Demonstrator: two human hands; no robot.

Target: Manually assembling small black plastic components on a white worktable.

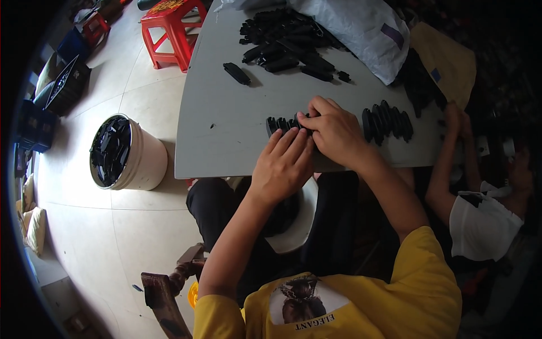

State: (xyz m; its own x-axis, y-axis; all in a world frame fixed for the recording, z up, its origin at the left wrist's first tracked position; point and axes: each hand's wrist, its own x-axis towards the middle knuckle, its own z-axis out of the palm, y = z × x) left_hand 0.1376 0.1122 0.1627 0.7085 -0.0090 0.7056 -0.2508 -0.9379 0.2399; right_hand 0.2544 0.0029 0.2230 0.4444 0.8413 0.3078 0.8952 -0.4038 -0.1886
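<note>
Floor (141,248) bright at left; right side dim; fisheye edges bend; corners black.

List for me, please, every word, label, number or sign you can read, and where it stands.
Yellow shirt: one dark printed word beside a picture, which I won't copy out.
White bag: dark patch, any writing too small to read.
Tan bag: blue patch, any writing too small to read.

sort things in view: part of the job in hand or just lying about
Job in hand:
row of black parts at left hand and right hand
second black row, probably
loose black pile, probably
white bucket, perhaps

Seemingly lying about:
red stool
blue crates
</note>
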